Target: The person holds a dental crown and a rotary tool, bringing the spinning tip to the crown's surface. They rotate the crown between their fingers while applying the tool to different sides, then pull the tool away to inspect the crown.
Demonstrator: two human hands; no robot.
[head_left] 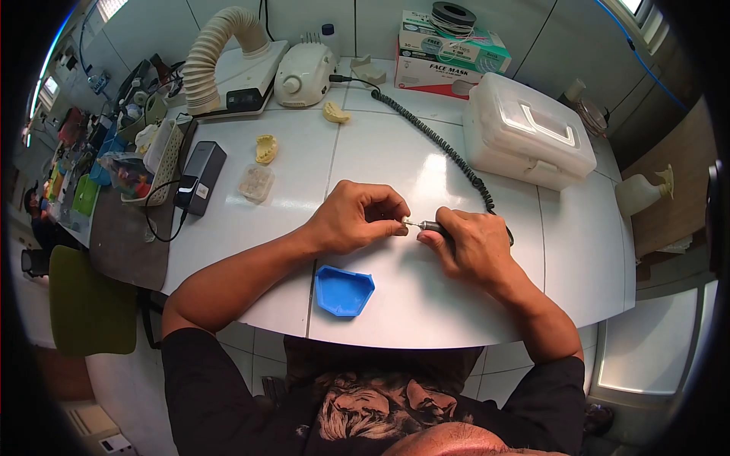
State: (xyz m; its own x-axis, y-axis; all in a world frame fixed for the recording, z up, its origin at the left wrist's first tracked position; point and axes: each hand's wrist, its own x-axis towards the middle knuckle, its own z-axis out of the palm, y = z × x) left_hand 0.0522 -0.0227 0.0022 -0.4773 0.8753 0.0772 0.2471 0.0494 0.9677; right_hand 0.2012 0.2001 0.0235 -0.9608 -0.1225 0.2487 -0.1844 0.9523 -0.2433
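Note:
My left hand [351, 218] is closed in a pinch, thumb and forefinger holding a small whitish piece [407, 220] that looks like a dental crown. Most of it is hidden by the fingertips. My right hand [480, 245] is wrapped round a dark rotary handpiece [435, 226]. Its thin metal bit [414, 223] points left and meets or nearly meets the whitish piece. A black coiled cord [437, 140] runs from near the right hand back to a white control unit [306, 74]. Just in front of the left wrist sits a blue angular tray [344, 292].
Two yellowish dental casts [266, 149] and a small clear box [256, 184] lie left of the hands. Behind stand a ribbed hose [204, 64] and mask boxes [449, 57]. A translucent case [528, 131] is at back right, a grey device [201, 176] at left.

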